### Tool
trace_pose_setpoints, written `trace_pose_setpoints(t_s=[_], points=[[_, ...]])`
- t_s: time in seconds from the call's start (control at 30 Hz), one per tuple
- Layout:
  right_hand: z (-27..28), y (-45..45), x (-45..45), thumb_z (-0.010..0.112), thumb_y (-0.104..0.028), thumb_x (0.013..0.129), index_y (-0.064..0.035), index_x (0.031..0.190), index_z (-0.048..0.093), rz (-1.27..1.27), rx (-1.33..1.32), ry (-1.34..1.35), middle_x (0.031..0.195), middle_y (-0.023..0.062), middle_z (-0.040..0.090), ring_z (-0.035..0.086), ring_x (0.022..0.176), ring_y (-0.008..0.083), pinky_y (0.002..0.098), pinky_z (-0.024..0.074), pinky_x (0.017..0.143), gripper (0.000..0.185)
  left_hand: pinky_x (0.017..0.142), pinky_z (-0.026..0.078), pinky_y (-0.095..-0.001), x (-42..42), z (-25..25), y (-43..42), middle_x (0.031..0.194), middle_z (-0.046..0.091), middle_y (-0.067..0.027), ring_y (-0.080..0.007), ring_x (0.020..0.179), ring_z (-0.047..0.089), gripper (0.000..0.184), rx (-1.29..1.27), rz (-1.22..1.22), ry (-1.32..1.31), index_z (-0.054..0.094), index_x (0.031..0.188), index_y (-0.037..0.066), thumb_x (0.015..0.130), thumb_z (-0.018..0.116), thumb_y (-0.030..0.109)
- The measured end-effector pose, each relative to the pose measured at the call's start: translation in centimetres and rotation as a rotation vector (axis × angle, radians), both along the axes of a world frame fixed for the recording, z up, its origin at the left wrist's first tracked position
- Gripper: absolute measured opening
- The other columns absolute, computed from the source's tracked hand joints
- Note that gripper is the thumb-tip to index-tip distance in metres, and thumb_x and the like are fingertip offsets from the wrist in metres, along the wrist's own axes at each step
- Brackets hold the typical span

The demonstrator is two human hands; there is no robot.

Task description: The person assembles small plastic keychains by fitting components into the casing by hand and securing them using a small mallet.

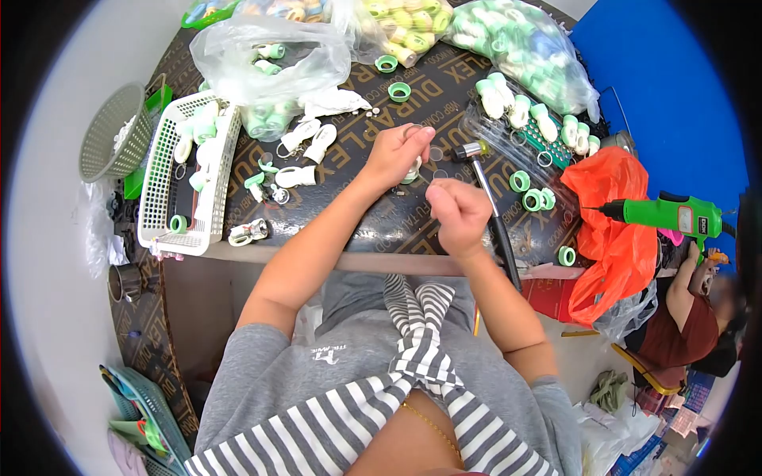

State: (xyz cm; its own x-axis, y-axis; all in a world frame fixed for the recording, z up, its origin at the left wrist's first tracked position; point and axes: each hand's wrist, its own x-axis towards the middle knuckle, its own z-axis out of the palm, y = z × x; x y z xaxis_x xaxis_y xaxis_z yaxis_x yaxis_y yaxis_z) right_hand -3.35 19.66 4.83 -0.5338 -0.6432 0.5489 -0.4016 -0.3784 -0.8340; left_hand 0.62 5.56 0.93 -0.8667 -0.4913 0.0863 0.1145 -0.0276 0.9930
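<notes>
My left hand (399, 156) is above the middle of the table with its fingers pinched together. A small white and green piece (411, 171) shows just below those fingers; whether they grip it is unclear. My right hand (460, 216) is curled into a fist close by, and its contents, if any, are hidden. Small clear discs (436, 153) lie between the hands. A hammer (474, 151) with a black handle (502, 238) lies beside my right hand. Left of my left hand are white and green plastic parts (296, 176) and a small white part with metal (248, 232).
A white basket (151, 214) with green and white parts stands at the left. Bags of parts (516, 47) line the back. Green rings (520, 181) lie at the right, near an orange-red bag (611, 206) and a green electric screwdriver (663, 213). Another person's arm (683, 289) is at far right.
</notes>
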Motion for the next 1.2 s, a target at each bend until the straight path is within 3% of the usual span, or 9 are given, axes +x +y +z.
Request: trace_pose_setpoints(t_s=[0.2, 0.27, 0.4, 0.5, 0.63, 0.7, 0.83, 1.03, 1.2], points=[[-0.6, -0.4, 2.9, 0.069, -0.004, 0.068, -0.0082, 0.048, 0.041, 0.193, -0.007, 0.541, 0.047, 0.0048, 0.039, 0.042, 0.043, 0.0209, 0.0337, 0.0341, 0.044, 0.034, 0.057, 0.039, -0.0309, 0.0, 0.8, 0.7, 0.052, 0.048, -0.0049, -0.0191, 0.056, 0.047, 0.040, -0.626, 0.193, 0.249, 0.054, 0.055, 0.005, 0.091, 0.052, 0.022], [-0.1, -0.6, 2.5, 0.068, -0.004, 0.068, -0.0078, 0.048, 0.042, 0.287, 0.007, 0.544, 0.046, 0.0047, 0.039, 0.041, 0.041, 0.0211, 0.0332, 0.0329, 0.042, 0.033, 0.057, 0.040, -0.0308, 0.5, 1.1, 0.1, 0.052, 0.048, -0.0048, -0.0187, 0.057, 0.048, 0.039, -0.555, 0.077, 0.242, 0.054, 0.055, 0.004, 0.090, 0.052, 0.021], [2.0, 0.6, 0.9, 0.062, -0.002, 0.076, -0.0037, 0.049, 0.041, 0.161, -0.089, -0.085, 0.046, 0.0030, 0.042, 0.038, 0.040, 0.0140, 0.0291, 0.0297, 0.040, 0.034, 0.059, 0.041, -0.0305, 1.5, 2.2, -0.2, 0.053, 0.048, -0.0049, -0.0183, 0.058, 0.049, 0.039, -0.236, -0.124, 0.279, 0.051, 0.054, 0.002, 0.089, 0.053, 0.017], [3.9, 1.1, -0.1, 0.055, -0.003, 0.085, -0.0038, 0.054, 0.042, 0.121, -0.163, -0.640, 0.046, -0.0005, 0.042, 0.037, 0.042, 0.0091, 0.0270, 0.0300, 0.043, 0.033, 0.062, 0.041, -0.0315, 1.3, 2.9, 0.8, 0.055, 0.050, -0.0047, -0.0194, 0.060, 0.049, 0.037, -0.351, -0.226, 0.436, 0.049, 0.054, 0.003, 0.090, 0.053, 0.014], [5.4, 1.7, -4.1, 0.046, -0.020, 0.090, -0.0130, 0.052, 0.031, 0.047, -0.224, -1.122, 0.043, -0.0040, 0.019, 0.018, 0.038, 0.0113, 0.0289, 0.0182, 0.042, 0.042, 0.065, 0.041, -0.0313, 1.6, 4.1, 1.2, 0.057, 0.052, -0.0060, -0.0214, 0.064, 0.050, 0.038, -0.254, -0.274, 0.561, 0.049, 0.054, 0.003, 0.090, 0.050, 0.014], [5.6, 2.6, -6.3, 0.046, -0.019, 0.090, -0.0136, 0.052, 0.031, 0.032, -0.347, -1.229, 0.043, -0.0044, 0.020, 0.017, 0.038, 0.0113, 0.0292, 0.0182, 0.042, 0.041, 0.064, 0.041, -0.0308, 1.6, 3.5, 0.2, 0.057, 0.052, -0.0064, -0.0210, 0.065, 0.050, 0.042, -0.057, -0.249, 0.566, 0.049, 0.053, 0.002, 0.092, 0.047, 0.018], [5.0, 2.6, -4.7, 0.042, -0.015, 0.092, -0.0114, 0.053, 0.028, 0.110, -0.371, -0.842, 0.045, -0.0024, 0.022, 0.020, 0.041, 0.0116, 0.0297, 0.0204, 0.044, 0.042, 0.064, 0.040, -0.0271, 1.5, 2.2, -0.6, 0.067, 0.054, -0.0063, -0.0153, 0.066, 0.050, 0.042, 0.061, -0.076, 0.323, 0.051, 0.057, 0.001, 0.094, 0.045, 0.021], [2.2, 0.8, -2.0, 0.053, -0.003, 0.087, 0.0001, 0.058, 0.046, 0.069, -0.150, -0.482, 0.055, 0.0033, 0.050, 0.046, 0.052, 0.0082, 0.0231, 0.0342, 0.048, 0.030, 0.069, 0.042, -0.0262, 0.4, 0.5, -1.3, 0.071, 0.057, -0.0055, -0.0160, 0.070, 0.053, 0.029, -0.565, -0.061, 0.255, 0.058, 0.064, 0.001, 0.088, 0.056, 0.019], [0.8, -0.1, -2.6, 0.053, -0.004, 0.087, -0.0005, 0.058, 0.046, 0.154, -0.209, -0.594, 0.055, 0.0029, 0.049, 0.044, 0.051, 0.0081, 0.0234, 0.0334, 0.048, 0.031, 0.066, 0.042, -0.0241, 0.5, -0.3, -1.6, 0.076, 0.061, -0.0035, -0.0103, 0.073, 0.054, 0.021, -0.170, -0.079, 0.186, 0.062, 0.071, 0.000, 0.085, 0.057, 0.015]])
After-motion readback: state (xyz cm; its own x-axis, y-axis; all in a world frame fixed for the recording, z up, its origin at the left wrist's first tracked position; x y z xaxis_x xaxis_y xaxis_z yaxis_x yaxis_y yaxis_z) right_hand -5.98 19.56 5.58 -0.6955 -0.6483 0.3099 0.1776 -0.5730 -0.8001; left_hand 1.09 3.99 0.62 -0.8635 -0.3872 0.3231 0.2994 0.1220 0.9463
